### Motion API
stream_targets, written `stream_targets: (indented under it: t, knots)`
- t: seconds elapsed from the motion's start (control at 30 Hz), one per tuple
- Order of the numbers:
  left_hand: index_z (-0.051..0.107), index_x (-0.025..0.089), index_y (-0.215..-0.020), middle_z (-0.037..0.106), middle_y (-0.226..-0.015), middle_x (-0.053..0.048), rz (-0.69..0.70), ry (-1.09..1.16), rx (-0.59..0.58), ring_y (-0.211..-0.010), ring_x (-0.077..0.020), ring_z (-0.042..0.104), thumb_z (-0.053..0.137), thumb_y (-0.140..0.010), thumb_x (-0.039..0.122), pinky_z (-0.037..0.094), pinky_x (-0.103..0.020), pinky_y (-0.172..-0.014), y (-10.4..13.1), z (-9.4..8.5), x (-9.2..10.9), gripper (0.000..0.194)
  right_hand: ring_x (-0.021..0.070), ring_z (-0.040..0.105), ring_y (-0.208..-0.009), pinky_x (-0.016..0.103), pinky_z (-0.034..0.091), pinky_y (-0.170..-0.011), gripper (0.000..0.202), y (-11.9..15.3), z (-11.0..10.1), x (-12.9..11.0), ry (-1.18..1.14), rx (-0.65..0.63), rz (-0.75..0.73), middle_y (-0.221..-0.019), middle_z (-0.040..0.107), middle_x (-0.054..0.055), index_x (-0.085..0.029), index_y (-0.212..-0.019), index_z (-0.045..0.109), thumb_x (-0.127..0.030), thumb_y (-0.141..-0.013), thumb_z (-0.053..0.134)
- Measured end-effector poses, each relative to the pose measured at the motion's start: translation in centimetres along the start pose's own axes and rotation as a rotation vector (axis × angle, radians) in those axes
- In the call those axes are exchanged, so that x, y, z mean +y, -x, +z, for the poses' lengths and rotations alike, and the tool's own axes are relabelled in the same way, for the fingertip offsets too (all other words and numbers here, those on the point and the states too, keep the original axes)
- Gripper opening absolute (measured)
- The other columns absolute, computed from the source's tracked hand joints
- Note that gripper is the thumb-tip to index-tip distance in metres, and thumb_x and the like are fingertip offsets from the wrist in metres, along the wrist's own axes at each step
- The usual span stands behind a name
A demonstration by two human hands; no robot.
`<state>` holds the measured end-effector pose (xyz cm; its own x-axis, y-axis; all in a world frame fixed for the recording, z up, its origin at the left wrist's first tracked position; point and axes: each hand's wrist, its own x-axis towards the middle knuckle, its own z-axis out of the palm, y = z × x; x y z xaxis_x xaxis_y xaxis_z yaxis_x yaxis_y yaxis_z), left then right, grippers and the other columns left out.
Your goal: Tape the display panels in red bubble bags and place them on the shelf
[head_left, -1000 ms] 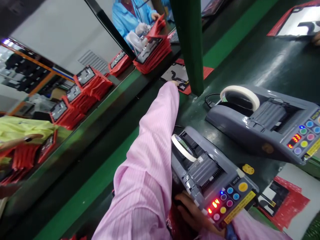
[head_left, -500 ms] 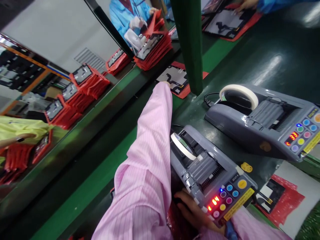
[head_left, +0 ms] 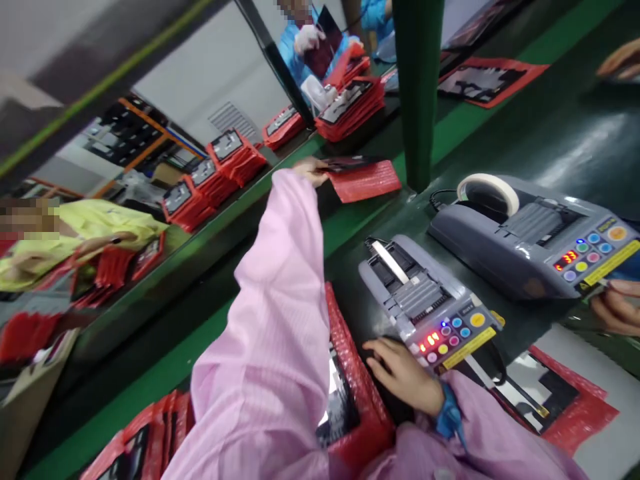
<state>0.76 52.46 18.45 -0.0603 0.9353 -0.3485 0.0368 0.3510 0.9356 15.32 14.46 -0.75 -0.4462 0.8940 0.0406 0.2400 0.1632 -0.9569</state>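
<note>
My left hand [head_left: 311,171] is stretched out to the far side of the bench and grips the edge of a thin dark panel [head_left: 353,162]. A red bubble-wrap bag [head_left: 367,181] hangs under that panel. My right hand [head_left: 404,375], with a blue wrist strap, is beside the front of the nearer grey tape dispenser [head_left: 417,293]. Its fingers are apart and nothing shows in them. Just left of it, another red bubble-wrap bag [head_left: 350,353] lies under a grey and black panel [head_left: 341,400], partly hidden by my left sleeve.
A second tape dispenser [head_left: 520,233] stands at right, with another person's hand [head_left: 617,307] at its front. A panel on red wrap [head_left: 545,393] lies at lower right. A green post [head_left: 417,93] rises beyond. Stacks of red-wrapped panels [head_left: 350,110] line the far ledge near co-workers.
My left hand has lifted the panel with its red wrap from the bench, tilting it. My right hand is now more visible in front of the dispenser. The view has shifted.
</note>
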Motion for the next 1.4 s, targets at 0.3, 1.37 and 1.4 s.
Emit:
stream_targets:
  t: [0.3,1.37,1.4]
  knots:
    - [0.062,0.007,-0.087,0.063,-0.064,-0.001,0.094,0.211,0.306,-0.066,-0.0083,0.066,0.032,-0.096,-0.004,0.055,-0.015,-0.063,31.5,-11.4,-1.9,0.033,0.0137,0.059,-0.063,0.028,0.05,-0.059,0.019,4.2,-2.3,-8.5,-0.229,0.299,-0.537,-0.073,0.065,0.001,-0.024,-0.097,0.068,-0.015,-0.091,0.053]
    - [0.06,0.017,-0.12,0.073,-0.105,-0.007,-0.107,0.799,0.17,-0.103,-0.0193,0.071,0.045,-0.099,0.02,0.055,-0.034,-0.095,39.8,-15.3,-25.3,0.026,0.0117,0.065,-0.053,0.032,0.064,-0.064,0.085,3.4,3.7,-11.9,-0.548,0.167,0.338,-0.077,0.06,-0.008,-0.025,-0.132,0.041,-0.048,-0.064,0.085]
    - [0.06,0.017,-0.118,0.073,-0.106,-0.007,-0.076,0.767,0.178,-0.105,-0.0201,0.07,0.048,-0.098,0.021,0.055,-0.034,-0.096,39.4,-15.4,-25.8,0.024,0.0114,0.065,-0.053,0.032,0.064,-0.065,0.084,3.5,3.9,-11.4,-0.544,0.17,0.342,-0.079,0.06,-0.007,-0.025,-0.132,0.04,-0.049,-0.064,0.085]
